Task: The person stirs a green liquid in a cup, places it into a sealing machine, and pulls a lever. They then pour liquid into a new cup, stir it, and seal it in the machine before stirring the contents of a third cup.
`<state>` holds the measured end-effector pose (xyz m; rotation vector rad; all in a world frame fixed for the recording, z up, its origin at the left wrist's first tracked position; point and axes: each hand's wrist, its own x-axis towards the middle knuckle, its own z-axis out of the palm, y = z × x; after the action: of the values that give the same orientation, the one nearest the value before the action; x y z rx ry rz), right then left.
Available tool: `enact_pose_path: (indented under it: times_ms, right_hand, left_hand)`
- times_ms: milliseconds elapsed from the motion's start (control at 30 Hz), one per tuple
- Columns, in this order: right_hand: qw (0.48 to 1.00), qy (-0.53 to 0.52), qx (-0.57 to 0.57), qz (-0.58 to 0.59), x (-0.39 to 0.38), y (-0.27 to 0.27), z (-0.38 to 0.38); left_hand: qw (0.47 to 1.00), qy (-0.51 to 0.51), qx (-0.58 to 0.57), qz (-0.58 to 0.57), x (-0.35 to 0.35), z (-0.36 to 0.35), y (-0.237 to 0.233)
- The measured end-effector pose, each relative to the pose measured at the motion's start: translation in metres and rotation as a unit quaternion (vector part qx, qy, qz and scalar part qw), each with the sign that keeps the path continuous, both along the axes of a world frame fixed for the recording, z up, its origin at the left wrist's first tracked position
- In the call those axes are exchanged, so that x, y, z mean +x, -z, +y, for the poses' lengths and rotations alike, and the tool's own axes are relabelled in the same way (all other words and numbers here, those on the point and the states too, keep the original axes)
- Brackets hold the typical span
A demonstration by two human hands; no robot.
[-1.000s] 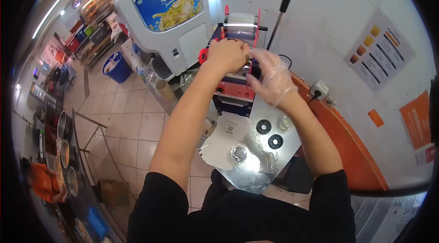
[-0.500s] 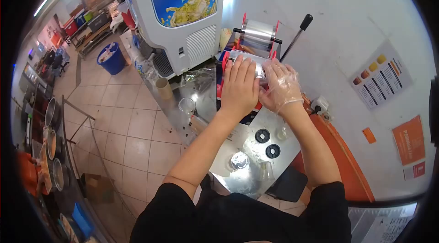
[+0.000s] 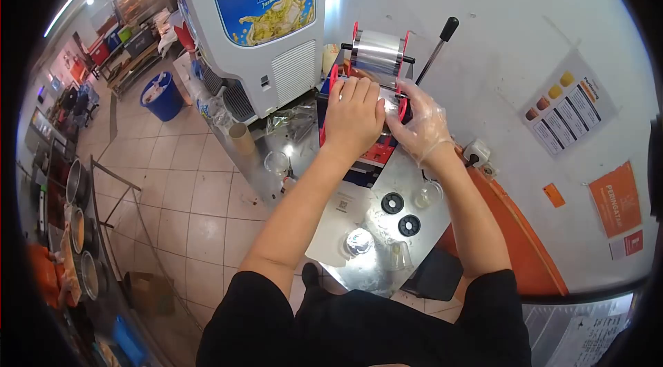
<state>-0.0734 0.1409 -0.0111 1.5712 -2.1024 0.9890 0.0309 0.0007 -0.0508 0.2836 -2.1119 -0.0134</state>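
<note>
In front of me stands a cup sealing machine (image 3: 377, 154) with red side brackets and a roll of clear, shiny film (image 3: 377, 49) at its top. Below that roll, a lower film roller (image 3: 389, 99) sits between the brackets, mostly hidden by my hands. My bare left hand (image 3: 353, 118) lies over it, knuckles up, fingers bent round it. My right hand (image 3: 421, 122), in a clear plastic glove, grips its right end, thumb below and fingers above. A black-knobbed lever (image 3: 440, 46) rises behind my right hand.
On the metal table (image 3: 331, 256) are two black discs (image 3: 392, 203), a foil-topped cup (image 3: 359, 241) and clear plastic cups (image 3: 400, 255). A NESTEA drink dispenser (image 3: 290, 84) stands to the left, beside a cardboard tube (image 3: 242, 139). A wall bounds the right; a blue bin (image 3: 163, 99) stands on the floor.
My left fingers have gone from lying flat to bent over the roller. My right hand has shifted to its right end, thumb and fingers wider apart. The view has moved slightly.
</note>
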Motion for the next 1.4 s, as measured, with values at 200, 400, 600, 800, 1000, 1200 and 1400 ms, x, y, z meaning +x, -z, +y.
enact_pose_path:
  times_ms: [200,400,600,800,1000,1200,1400]
  right_hand:
    - [0.986,0.040,-0.162,-0.006,0.018,0.040,0.035]
    - [0.772,-0.110,-0.152,-0.607,0.044,0.131,0.063]
    - [0.628,-0.072,0.058,-0.773,0.025,0.211,0.039]
    - [0.633,-0.098,0.124,-0.758,0.029,0.248,0.025]
    - [0.761,-0.120,0.098,-0.630,0.032,0.236,0.059]
    - [0.759,-0.099,0.128,-0.630,0.034,0.237,0.134]
    - [0.681,-0.061,0.081,-0.725,0.034,0.243,0.151]
  left_hand:
    - [1.000,0.003,-0.004,-0.009,-0.003,0.000,-0.003]
    - [0.998,0.052,-0.011,-0.040,0.013,0.003,0.002]
    - [0.973,0.036,-0.064,-0.219,0.033,0.010,-0.017]
    - [0.965,0.042,-0.116,-0.231,0.015,-0.001,-0.018]
    - [0.958,0.052,-0.124,-0.255,0.010,-0.008,-0.021]
    - [0.943,0.056,-0.077,-0.320,0.003,-0.008,-0.039]
    - [0.908,0.072,-0.024,-0.411,-0.003,-0.012,-0.058]
